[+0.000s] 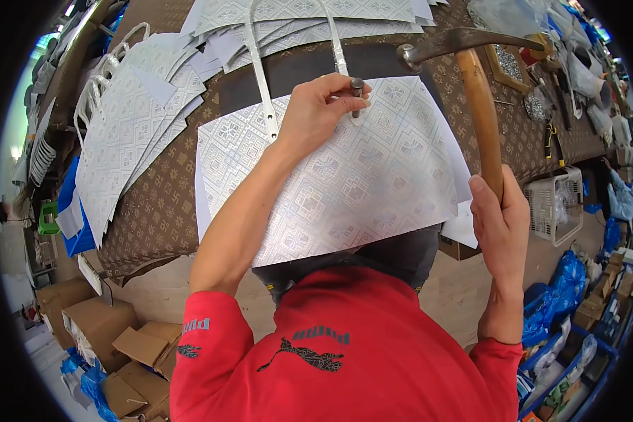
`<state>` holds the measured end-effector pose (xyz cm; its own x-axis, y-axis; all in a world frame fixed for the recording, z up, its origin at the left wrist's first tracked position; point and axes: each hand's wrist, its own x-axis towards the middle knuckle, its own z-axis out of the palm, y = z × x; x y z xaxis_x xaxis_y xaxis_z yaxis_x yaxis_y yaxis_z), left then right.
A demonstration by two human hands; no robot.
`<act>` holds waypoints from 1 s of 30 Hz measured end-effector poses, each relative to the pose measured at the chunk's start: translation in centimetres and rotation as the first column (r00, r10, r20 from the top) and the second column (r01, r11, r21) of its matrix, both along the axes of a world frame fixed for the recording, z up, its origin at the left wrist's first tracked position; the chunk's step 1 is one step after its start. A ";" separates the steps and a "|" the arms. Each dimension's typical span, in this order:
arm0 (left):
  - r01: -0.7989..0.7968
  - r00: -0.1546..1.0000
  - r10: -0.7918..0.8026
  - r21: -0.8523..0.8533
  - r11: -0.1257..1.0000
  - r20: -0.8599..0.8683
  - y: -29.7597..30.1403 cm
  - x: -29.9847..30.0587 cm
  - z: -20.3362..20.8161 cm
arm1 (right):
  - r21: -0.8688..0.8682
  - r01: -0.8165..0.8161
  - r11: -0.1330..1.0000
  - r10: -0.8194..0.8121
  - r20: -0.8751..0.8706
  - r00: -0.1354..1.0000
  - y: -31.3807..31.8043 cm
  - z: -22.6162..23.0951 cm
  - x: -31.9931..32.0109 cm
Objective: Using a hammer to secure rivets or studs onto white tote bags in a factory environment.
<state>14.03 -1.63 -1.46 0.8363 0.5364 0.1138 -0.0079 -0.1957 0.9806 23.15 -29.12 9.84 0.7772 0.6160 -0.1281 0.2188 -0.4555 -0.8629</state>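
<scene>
My left hand (315, 114) pinches a short metal punch (357, 84) upright, its lower end against one end of a white strap handle (260, 77). That handle arches over the top edge of a silvery patterned bag panel (359, 193). Holes show in the handle's left end, which lies flat on the panel. Raised to the right of the punch is a claw hammer (481, 126), its wooden shaft wrapped by my right hand (499, 221). The hammer head is clear of the punch. My left fingers partly hide the handle's right end.
More patterned panels with handles (137, 112) lie stacked on the left, and others (309, 28) at the back. A dark board (302, 67) lies under the work. At the right are a tray of small metal parts (508, 67), yellow-handled pliers (554, 144) and a white basket (554, 204).
</scene>
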 end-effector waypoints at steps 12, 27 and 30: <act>0.010 1.000 -0.010 0.091 0.996 -0.002 -0.5 -0.5 -1.3 | -0.012 -0.247 0.969 0.208 0.580 0.787 0.8 -2.8 0.0; 0.039 0.895 0.293 0.714 0.699 -0.336 2.7 -5.2 0.6 | 0.218 0.320 0.922 -0.265 -0.247 0.932 0.9 -9.7 8.3; 0.102 0.841 0.302 0.680 0.726 -0.449 2.6 -6.1 3.1 | 0.208 0.317 0.925 -0.292 -0.145 0.946 0.2 -11.6 10.9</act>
